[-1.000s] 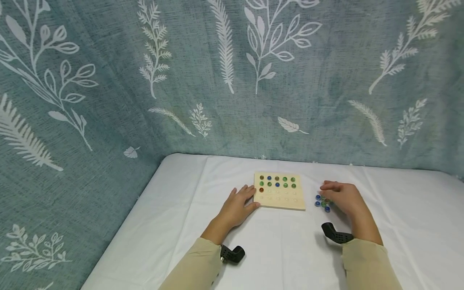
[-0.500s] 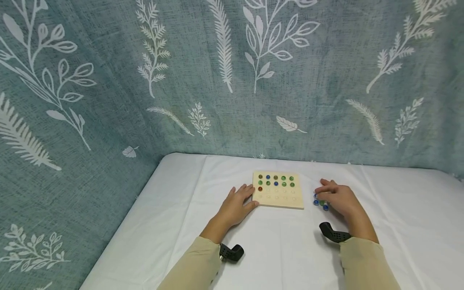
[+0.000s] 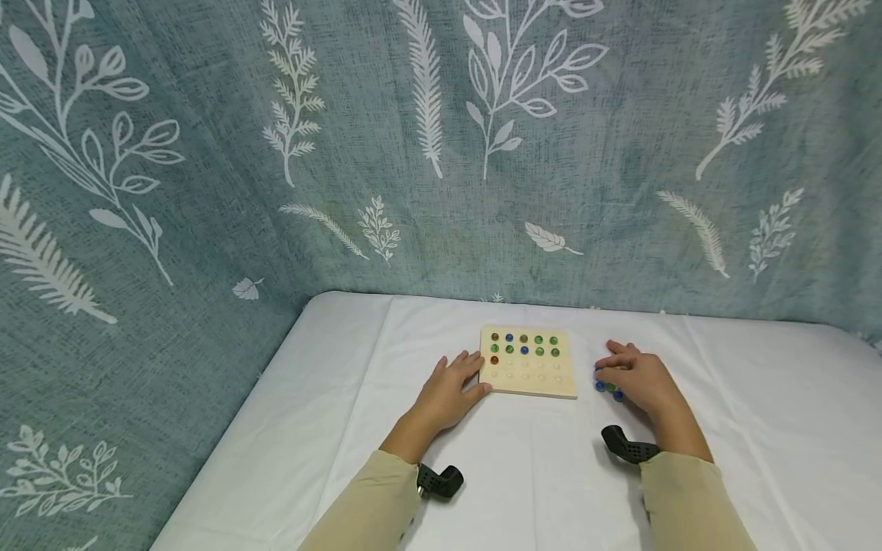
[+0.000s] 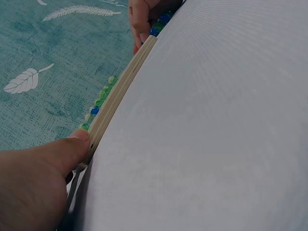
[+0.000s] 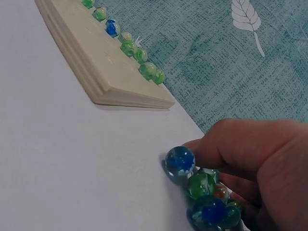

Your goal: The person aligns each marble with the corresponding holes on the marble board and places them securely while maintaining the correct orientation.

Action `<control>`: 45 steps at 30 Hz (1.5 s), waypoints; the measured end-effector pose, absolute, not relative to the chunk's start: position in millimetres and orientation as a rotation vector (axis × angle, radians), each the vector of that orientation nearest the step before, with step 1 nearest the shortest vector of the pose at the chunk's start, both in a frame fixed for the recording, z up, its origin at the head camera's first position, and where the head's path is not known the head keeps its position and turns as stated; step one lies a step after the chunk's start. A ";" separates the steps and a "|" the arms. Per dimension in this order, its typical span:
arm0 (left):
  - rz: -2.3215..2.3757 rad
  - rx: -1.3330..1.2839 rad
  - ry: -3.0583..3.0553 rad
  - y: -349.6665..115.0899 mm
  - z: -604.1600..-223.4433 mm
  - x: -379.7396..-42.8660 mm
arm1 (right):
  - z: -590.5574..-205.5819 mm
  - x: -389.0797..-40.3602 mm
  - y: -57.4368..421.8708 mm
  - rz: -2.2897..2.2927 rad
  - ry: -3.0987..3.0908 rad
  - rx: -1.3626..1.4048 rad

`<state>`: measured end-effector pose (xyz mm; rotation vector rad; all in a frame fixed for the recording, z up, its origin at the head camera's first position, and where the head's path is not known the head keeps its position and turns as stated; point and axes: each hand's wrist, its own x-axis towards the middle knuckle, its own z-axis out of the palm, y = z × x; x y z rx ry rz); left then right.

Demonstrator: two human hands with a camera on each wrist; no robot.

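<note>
A pale wooden board (image 3: 530, 385) with rows of small hollows lies flat on the white-covered table. Glass marbles fill its two back rows, and one red-brown marble (image 3: 494, 360) sits at the left of the third row. My left hand (image 3: 444, 394) rests against the board's left side, fingers spread and thumb (image 4: 77, 139) at the front corner. To the right of the board, my right hand (image 3: 644, 379) bends over a cluster of loose marbles. A fingertip is right at a blue marble (image 5: 180, 161); I cannot tell whether it is pinched. Green marbles (image 5: 201, 185) lie beside it.
A white cloth (image 3: 482, 474) covers the table. Behind and to the left hangs a teal leaf-print curtain (image 3: 358, 138). Each wrist carries a black camera mount (image 3: 441, 480), below the cuffs of beige sleeves (image 3: 372, 497).
My right hand has shifted slightly left over the loose marbles, its fingertips coming to the blue marble on the left side of the cluster. My left hand and the board stay in place.
</note>
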<state>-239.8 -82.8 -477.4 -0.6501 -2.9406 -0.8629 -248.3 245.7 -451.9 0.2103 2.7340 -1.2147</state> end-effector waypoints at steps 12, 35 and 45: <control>-0.874 -0.631 -2.946 -83.0 -475.8 -238.5 | -454.0 -250.7 244.5 -1.198 2.766 0.220; -0.907 -0.623 -2.947 -80.8 -474.6 -236.7 | -449.8 -251.6 236.7 -1.206 2.820 0.281; -0.896 -0.635 -2.948 -79.7 -474.3 -237.1 | -436.8 -245.2 207.0 -1.313 2.977 0.250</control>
